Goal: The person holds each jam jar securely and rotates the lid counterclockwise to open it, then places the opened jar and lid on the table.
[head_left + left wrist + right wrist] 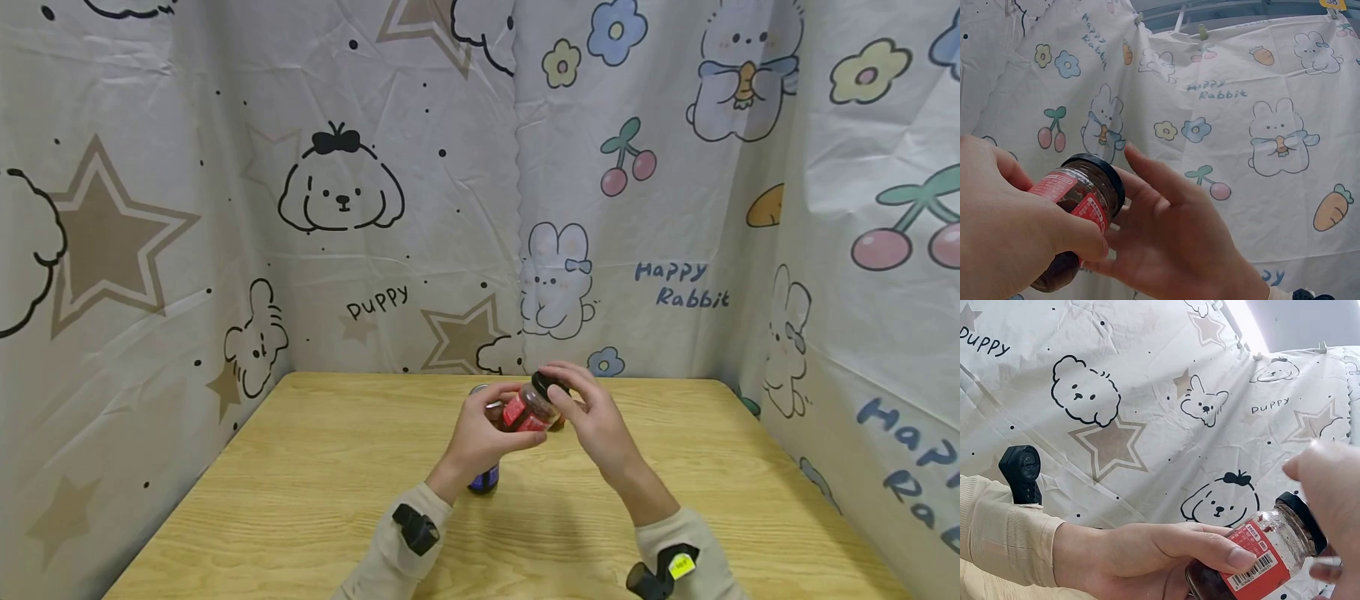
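Observation:
Held up over the table is a glass jar (525,411) with a red label, dark contents and a black lid (1303,520). My left hand (476,429) grips it round the body, thumb across the label, and tilts it so that the lid leans to the right. The lid is on the jar's mouth. Around the lid hovers my right hand (603,429), its fingers spread behind and below it. A gap shows between the right thumb and the lid in both wrist views. A barcode (1257,572) shows on the label.
A container with a blue-purple label (484,480) stands on the wooden table (315,467), partly behind my left wrist. Farther back, other containers are mostly hidden by the hands and jar. Printed curtains (341,275) enclose the table's back and sides.

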`<action>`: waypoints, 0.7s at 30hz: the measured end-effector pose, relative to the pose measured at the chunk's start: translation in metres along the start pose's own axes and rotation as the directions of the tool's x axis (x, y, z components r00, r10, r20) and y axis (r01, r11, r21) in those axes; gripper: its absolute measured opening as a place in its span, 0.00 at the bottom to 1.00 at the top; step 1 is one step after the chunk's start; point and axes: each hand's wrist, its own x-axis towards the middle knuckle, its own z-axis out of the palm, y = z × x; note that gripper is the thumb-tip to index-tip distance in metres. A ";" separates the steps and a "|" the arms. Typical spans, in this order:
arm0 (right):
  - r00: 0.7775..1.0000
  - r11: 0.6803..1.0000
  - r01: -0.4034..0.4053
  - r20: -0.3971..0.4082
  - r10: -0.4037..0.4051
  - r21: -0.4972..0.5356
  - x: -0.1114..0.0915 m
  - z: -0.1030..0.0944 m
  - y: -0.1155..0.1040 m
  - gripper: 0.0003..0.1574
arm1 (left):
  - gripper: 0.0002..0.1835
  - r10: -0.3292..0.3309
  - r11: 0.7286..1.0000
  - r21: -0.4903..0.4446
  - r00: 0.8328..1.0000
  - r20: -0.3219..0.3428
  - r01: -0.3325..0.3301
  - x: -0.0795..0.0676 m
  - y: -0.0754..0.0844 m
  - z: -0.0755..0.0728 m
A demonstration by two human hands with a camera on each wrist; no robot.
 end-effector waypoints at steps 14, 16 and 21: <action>0.999 0.998 -0.031 -0.020 0.030 -0.047 0.001 0.003 0.004 0.22 | 0.30 0.016 1.000 -0.021 1.000 0.005 -0.016 0.000 0.000 0.000; 0.999 0.999 -0.037 -0.008 0.037 -0.032 0.000 0.003 0.004 0.23 | 0.30 0.013 1.000 -0.018 1.000 0.005 -0.013 0.000 0.000 0.000; 0.998 0.998 -0.064 0.010 0.064 -0.011 -0.001 0.000 0.002 0.27 | 0.30 0.005 1.000 -0.005 1.000 0.003 -0.005 -0.001 0.001 0.000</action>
